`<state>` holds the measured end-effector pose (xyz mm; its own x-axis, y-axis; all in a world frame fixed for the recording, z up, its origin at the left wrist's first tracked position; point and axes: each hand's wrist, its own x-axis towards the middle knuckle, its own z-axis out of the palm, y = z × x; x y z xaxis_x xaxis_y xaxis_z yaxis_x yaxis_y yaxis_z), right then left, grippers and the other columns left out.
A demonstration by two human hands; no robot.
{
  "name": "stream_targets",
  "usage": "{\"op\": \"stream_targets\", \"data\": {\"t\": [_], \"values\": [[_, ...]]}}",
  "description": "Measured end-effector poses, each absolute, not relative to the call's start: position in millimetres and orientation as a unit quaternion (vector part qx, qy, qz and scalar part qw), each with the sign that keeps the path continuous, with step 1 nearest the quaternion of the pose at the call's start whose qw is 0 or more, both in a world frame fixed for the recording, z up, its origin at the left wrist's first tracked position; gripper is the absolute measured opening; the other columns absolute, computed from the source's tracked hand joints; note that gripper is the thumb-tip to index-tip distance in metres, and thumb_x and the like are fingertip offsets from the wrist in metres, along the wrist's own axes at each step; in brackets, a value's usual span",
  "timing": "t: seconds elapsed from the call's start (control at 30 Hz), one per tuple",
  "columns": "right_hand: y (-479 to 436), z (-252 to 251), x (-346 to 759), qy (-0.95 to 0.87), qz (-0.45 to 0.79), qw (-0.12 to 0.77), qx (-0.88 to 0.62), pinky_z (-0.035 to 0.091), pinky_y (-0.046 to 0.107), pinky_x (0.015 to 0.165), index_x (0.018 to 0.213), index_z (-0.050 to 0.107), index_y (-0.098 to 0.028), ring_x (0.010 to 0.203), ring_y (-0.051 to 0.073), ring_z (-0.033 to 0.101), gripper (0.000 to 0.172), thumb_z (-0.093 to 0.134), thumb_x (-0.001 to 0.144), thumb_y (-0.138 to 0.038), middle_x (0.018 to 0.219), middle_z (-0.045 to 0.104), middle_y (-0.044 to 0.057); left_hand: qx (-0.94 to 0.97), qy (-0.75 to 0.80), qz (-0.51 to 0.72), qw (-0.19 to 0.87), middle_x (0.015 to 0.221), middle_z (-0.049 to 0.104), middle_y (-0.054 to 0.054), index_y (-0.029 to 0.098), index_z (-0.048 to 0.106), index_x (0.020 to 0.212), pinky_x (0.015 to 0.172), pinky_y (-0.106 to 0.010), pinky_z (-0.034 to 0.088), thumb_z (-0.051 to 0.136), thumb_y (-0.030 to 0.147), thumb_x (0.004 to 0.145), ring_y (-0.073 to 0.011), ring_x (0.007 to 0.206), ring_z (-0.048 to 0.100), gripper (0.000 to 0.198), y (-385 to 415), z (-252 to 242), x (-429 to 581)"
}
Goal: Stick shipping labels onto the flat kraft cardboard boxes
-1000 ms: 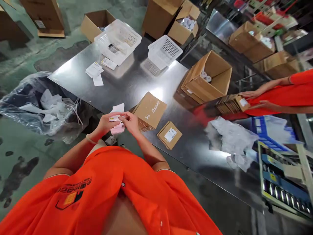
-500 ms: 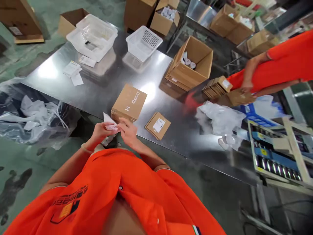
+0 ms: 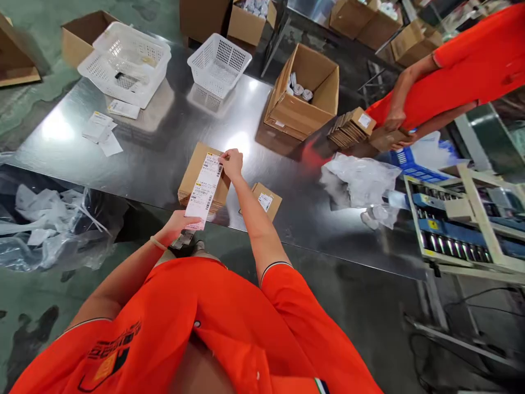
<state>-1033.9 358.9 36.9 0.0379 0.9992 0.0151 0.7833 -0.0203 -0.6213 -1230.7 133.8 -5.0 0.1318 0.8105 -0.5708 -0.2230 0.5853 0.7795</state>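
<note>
Near table (image 3: 164, 131) edge: left hand (image 3: 178, 221) closed on near end of label strip (image 3: 204, 189); right hand (image 3: 232, 163) pinching far end. Strip stretched over closed brown box (image 3: 191, 172). Just right: small flat box (image 3: 266, 200). Farther right: open carton (image 3: 295, 115) holding small white jars (image 3: 301, 91). Far left: white basket (image 3: 135, 94), contents unclear; second basket (image 3: 213, 82) to its right.

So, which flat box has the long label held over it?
The larger box, beneath the label stretched between left hand and right hand; the smaller box lies apart.
</note>
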Motion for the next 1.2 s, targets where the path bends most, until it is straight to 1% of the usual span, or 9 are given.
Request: {"op": "stream_targets", "data": {"t": [0.2,0.3,0.43,0.53,0.63,0.8,1.0,1.13,1.2], "values": [[321.2,38.3,-1065.6,-0.715,0.102,0.211,-0.659,0.024,0.066,0.134,0.169,0.043,-0.017,0.171,0.039,0.018,0.065,0.057,0.106,-0.028,0.179,0.033,0.021,0.453,0.572,0.287,0.621,0.055,0.068,-0.004,0.02,0.075,0.059,0.057,-0.033,0.053,0.09,0.067,0.052,-0.0223,0.055,0.063,0.05,104.9,-40.8,-1273.2],[301.4,26.3,-1092.3,-0.783,0.147,0.17,-0.58,0.018,0.061,0.138,0.173,0.036,-0.009,0.173,0.038,0.018,0.075,0.053,0.111,-0.048,0.182,0.029,0.025,0.507,0.554,0.322,0.576,0.078,0.08,-0.01,0.021,0.085,0.079,0.07,-0.034,0.057,0.074,0.072,0.074,-0.0251,0.072,0.071,0.052,104.4,-29.7,-1283.2],[307.3,19.2,-1098.4,-0.798,0.182,0.104,-0.565,0.013,0.058,0.14,0.173,0.033,-0.004,0.174,0.038,0.016,0.089,0.05,0.109,-0.064,0.184,0.022,0.028,0.547,0.59,0.371,0.464,0.1,0.084,-0.014,0.019,0.085,0.117,0.089,-0.043,0.06,0.079,0.058,0.082,-0.03,0.083,0.074,0.052,144.1,2.8,-1279.4],[324.9,22.9,-1073.2,-0.752,0.191,0.111,-0.621,0.014,0.061,0.139,0.171,0.035,-0.003,0.174,0.039,0.016,0.084,0.049,0.111,-0.059,0.183,0.023,0.029,0.55,0.633,0.368,0.401,0.099,0.082,-0.017,0.01,0.073,0.143,0.096,-0.052,0.059,0.084,0.041,0.082,-0.0344,0.083,0.074,0.07,179.8,17.5,-1273.8],[322.7,21.0,-1041.4,-0.648,0.175,0.183,-0.718,0.027,0.067,0.133,0.165,0.042,-0.002,0.168,0.043,0.03,0.07,0.046,0.112,-0.048,0.178,0.031,0.033,0.568,0.651,0.335,0.376,0.087,0.079,-0.015,0.009,0.079,0.135,0.097,-0.054,0.057,0.082,0.033,0.081,-0.0383,0.087,0.074,0.058,194.9,19.4,-1264.5],[272.9,10.4,-983.6,-0.534,0.235,0.236,-0.777,0.054,0.052,0.107,0.137,0.065,-0.014,0.123,0.036,0.069,0.039,0.049,0.106,-0.031,0.131,0.073,0.023,0.599,0.579,0.329,0.445,0.097,0.082,-0.011,0.016,0.08,0.134,0.102,-0.043,0.056,0.083,0.035,0.08,-0.0339,0.103,0.075,0.057,177.8,17.8,-1241.3],[229.4,36.8,-875.0,-0.388,0.16,0.184,-0.889,0.054,0.044,0.098,0.13,0.07,-0.017,0.113,0.031,0.07,0.035,0.045,0.108,-0.026,0.123,0.075,0.019,0.516,0.546,0.378,0.54,0.094,0.082,-0.01,0.019,0.084,0.089,0.094,-0.041,0.058,0.085,0.063,0.075,-0.0305,0.096,0.073,0.046,151.3,22.0,-1254.5],[201.4,40.6,-899.4,-0.451,0.127,0.205,-0.859,0.052,0.053,0.104,0.14,0.07,-0.018,0.131,0.037,0.063,0.048,0.074,0.096,-0.037,0.14,0.068,0.023,0.431,0.544,0.37,0.618,0.094,0.081,-0.008,0.017,0.081,0.11,0.083,-0.04,0.06,0.101,0.056,0.051,-0.0266,0.085,0.073,0.073,132.0,25.7,-1264.3],[181.0,28.5,-951.5,-0.598,0.249,0.263,-0.715,0.055,0.046,0.097,0.126,0.077,-0.022,0.123,0.034,0.066,0.045,0.085,0.087,-0.043,0.129,0.074,0.016,0.384,0.53,0.396,0.644,0.098,0.081,-0.008,0.016,0.077,0.12,0.083,-0.039,0.061,0.104,0.05,0.047,-0.0257,0.086,0.074,0.085,124.5,26.9,-1266.0]]}}
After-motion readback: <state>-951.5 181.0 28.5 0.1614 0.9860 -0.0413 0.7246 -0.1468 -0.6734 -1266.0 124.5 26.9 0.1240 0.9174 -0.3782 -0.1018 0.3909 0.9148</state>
